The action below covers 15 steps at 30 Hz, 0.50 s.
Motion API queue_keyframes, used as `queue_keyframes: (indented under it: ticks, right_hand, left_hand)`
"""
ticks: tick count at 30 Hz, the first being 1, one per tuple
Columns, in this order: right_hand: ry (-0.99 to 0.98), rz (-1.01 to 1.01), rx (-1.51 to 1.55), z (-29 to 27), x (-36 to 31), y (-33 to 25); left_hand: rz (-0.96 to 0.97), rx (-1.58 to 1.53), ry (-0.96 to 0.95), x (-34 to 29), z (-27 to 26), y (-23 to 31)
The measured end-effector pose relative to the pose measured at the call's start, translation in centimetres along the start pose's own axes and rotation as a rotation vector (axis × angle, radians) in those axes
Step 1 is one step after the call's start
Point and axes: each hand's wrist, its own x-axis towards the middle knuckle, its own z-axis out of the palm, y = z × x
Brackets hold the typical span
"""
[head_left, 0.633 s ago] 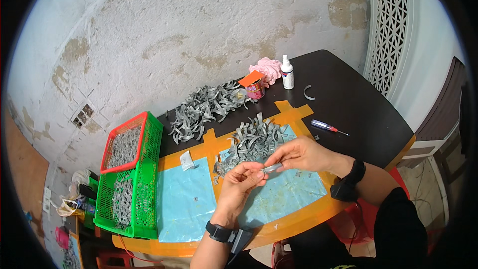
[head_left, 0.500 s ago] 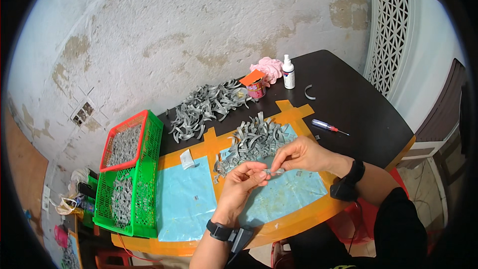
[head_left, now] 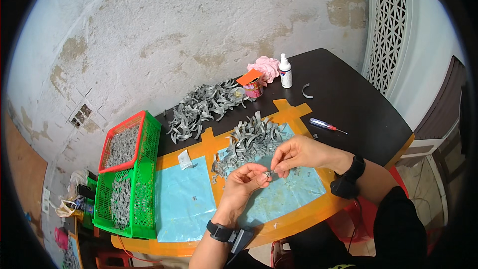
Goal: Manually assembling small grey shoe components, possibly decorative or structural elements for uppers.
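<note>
My left hand (head_left: 245, 184) is closed, its thumb and fingertips pinching a small grey piece (head_left: 268, 173). Close against it, my right hand (head_left: 298, 154) has its thumb and fingers pressed together; whatever lies in that pinch is hidden. Both hands are above a light-blue sheet (head_left: 294, 194) taped to the table. Just beyond them rises a pile of grey curved strips (head_left: 254, 137), with smaller grey bits at its near left side. Farther back, a larger heap of similar strips (head_left: 199, 107) lies on the dark tabletop.
On the left, a red basket (head_left: 142, 142) of small grey pieces rests on a green basket (head_left: 144, 189) holding more. A tin (head_left: 254, 88), pink cloth (head_left: 268, 69) and white spray bottle (head_left: 286, 73) stand at the back. Right of the pile lie a screwdriver (head_left: 322, 124) and a single strip (head_left: 305, 91).
My right fingertips have shifted slightly and closed tighter beside the left ones. The grey piece that stretched between both hands now shows only as a small bit at the left fingertips.
</note>
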Motion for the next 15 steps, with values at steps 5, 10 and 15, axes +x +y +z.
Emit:
queue_keyframes:
  ticks: [5, 10, 15]
  right_hand:
    - [0.066, -0.032, 0.031, 0.0, 0.2, 0.8]
    - [0.095, -0.041, -0.079, 0.1, 0.4, 1.4]
    - [0.086, -0.047, -0.086, 0.2, 0.4, 1.4]
  left_hand:
    - [0.021, -0.009, 0.018, 0.0, 0.3, -0.1]
    - [0.075, 0.017, 0.042, 0.2, 0.4, -0.2]
    - [0.090, 0.048, 0.056, 0.2, 0.4, -0.3]
